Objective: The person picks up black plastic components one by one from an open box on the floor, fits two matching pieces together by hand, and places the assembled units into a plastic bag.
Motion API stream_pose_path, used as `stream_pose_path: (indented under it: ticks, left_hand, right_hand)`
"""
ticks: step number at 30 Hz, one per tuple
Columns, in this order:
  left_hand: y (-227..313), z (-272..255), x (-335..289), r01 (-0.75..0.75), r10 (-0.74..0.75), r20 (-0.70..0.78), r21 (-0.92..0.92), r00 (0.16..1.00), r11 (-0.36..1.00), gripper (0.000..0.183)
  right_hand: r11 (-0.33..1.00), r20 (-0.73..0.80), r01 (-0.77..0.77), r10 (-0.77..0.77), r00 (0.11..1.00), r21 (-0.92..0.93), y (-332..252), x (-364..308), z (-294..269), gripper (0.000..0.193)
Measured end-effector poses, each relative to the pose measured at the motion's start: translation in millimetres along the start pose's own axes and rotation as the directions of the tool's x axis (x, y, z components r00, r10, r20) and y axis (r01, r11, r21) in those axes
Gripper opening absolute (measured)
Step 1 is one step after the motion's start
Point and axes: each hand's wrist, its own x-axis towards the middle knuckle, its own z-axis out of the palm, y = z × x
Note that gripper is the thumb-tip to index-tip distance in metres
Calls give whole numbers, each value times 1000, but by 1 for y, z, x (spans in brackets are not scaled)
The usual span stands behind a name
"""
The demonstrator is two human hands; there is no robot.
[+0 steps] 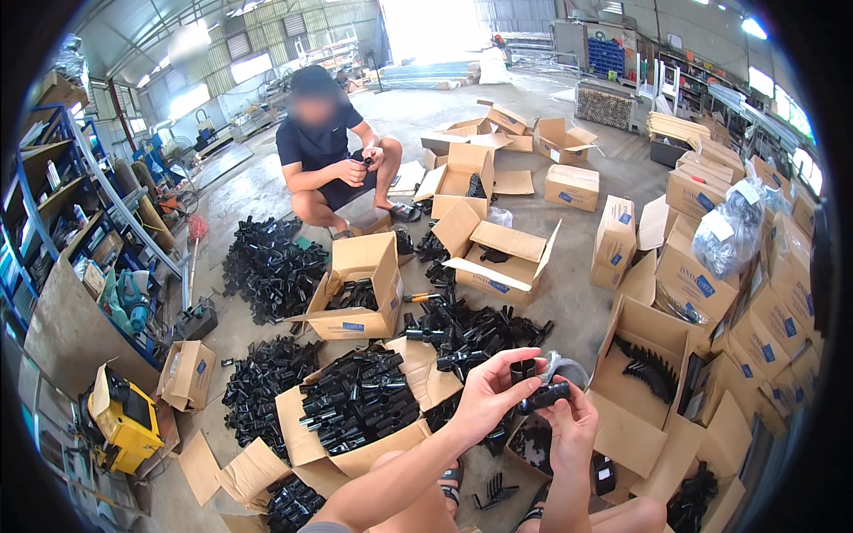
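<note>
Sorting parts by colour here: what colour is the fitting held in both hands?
Black. The fitting shows best in the head view, the only one.

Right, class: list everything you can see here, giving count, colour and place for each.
Plastic fittings: many, black, heaped on the floor and in open boxes.
Cardboard boxes: many, brown, across the floor and stacked on the right.
Co-worker: one, dark shirt, crouching at the back.
Yellow machine: one, lower left.
Shelving: blue and brown, left.
Left hand: holds a black fitting.
Right hand: holds a second black piece.
</note>
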Motion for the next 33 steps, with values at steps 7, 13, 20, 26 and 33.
stream_pose_path:
  ticks: [7, 13, 20, 26, 33]
  left_hand:
    - [-2, 4, 0, 9, -11, -23, -73, 1000, 997, 42]
    - [0, 4, -3, -50, 51, 7, -87, 999, 995, 42]
    - [-1, 2, -3, -39, 40, 32, -31, 999, 999, 42]
    - [6, -1, -2, -1, 0, 85, 14, 996, 1000, 47]
    - [6, -7, -4, 109, -128, 64, 238, 990, 965, 56]
  right_hand:
    - [1000, 18, 8, -8, 1000, 10, -2, -2, 2, 45]
    - [999, 30, 18, -19, 999, 46, -1, -3, 1, 45]
    - [997, 28, 31, -33, 999, 76, 2, -5, -1, 42]
    - [996, 15, 43, -45, 999, 84, 2, -4, -3, 39]
    - [995, -50, 105, -104, 993, 0, -1, -1, -6, 37]
